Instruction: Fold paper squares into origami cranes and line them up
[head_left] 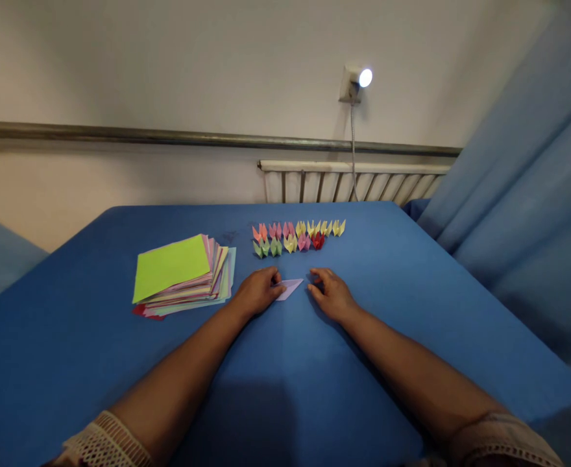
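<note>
A small folded piece of lilac paper (290,287) lies at the middle of the blue table, its pointed end to the right. My left hand (261,289) is closed on its left end, thumb and fingers pinching it, so that end is hidden. Just right of the paper's tip, my right hand (331,293) rests by the table with thumb and fingers apart and nothing between them. Beyond both hands stand two rows of small folded paper cranes (290,243) in orange, pink, yellow, green and red.
A stack of coloured paper sheets (171,266), lime green on top, lies to the left on the blue table (363,389). Behind the table are a radiator (358,167), a wall pipe (169,135) and a lit plug (365,78). A blue curtain (519,149) hangs at the right.
</note>
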Demonstrator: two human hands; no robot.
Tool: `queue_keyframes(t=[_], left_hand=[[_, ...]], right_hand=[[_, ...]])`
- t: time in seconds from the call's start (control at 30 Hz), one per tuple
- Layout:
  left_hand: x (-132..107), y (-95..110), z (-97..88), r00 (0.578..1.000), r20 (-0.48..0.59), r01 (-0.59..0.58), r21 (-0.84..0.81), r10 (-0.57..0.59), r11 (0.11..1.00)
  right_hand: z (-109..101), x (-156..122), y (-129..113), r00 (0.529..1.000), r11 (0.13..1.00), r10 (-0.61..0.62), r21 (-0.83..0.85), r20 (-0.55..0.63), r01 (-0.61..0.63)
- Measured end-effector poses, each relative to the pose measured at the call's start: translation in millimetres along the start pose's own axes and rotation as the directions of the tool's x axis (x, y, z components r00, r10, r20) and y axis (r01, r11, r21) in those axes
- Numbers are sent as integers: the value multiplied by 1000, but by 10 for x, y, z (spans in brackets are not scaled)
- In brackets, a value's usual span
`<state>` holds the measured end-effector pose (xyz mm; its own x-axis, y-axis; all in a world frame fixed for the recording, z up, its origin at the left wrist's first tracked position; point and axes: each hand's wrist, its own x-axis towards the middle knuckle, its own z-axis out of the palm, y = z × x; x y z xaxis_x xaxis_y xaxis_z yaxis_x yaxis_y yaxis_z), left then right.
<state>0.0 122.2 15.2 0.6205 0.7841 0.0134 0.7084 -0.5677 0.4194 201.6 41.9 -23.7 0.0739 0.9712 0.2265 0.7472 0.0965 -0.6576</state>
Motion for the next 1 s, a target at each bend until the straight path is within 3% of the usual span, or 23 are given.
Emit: queue_keyframes(t=[0.3, 0.5, 0.73, 1.0], left_hand=[[-7, -9, 5, 999, -39, -5, 81, 8, 997], [-29, 12, 1, 1000, -28, 7, 104, -4, 995], [-47, -42, 15, 998, -55, 44, 163, -36, 986], [-41, -7, -40, 999, -19, 46, 55, -45, 997]], right_hand=[[60, 122, -292, 993, 964, 58, -265, 103, -29], [116, 298, -331, 976, 984, 82, -171, 203, -47], [75, 245, -254, 971, 982, -38, -174, 236, 80], [74, 297, -250, 968, 985, -89, -121, 234, 120]])
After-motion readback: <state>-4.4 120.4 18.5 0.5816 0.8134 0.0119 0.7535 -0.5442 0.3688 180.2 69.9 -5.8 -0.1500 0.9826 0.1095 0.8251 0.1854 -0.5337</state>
